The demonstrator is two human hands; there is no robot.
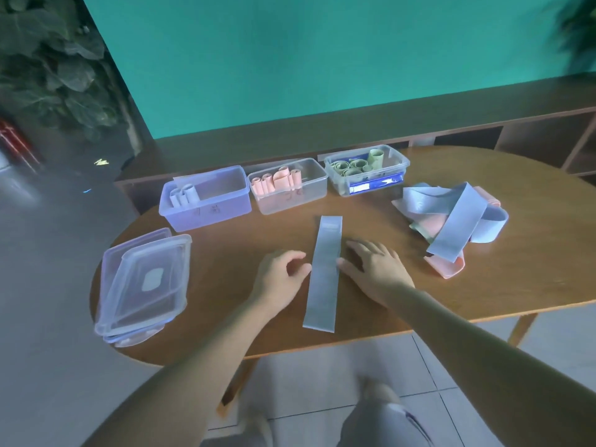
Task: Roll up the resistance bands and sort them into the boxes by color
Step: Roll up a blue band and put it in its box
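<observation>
A blue resistance band [323,272] lies flat and straight on the wooden table [225,240], running from the near edge toward the boxes. My left hand [280,279] rests beside its left edge, thumb touching it, fingers loosely bent. My right hand [374,269] lies on the table at its right edge, thumb against the band. At the back stand three clear boxes: the left box [206,201] holds blue rolls, the middle box [290,188] pink rolls, the right box [367,169] green rolls. A pile of unrolled bands [451,217], blue, pink and green, sits at the right.
Stacked clear lids [142,285] lie at the table's left edge. A low wooden shelf [483,133] runs behind the table below a teal wall. My legs show under the near table edge.
</observation>
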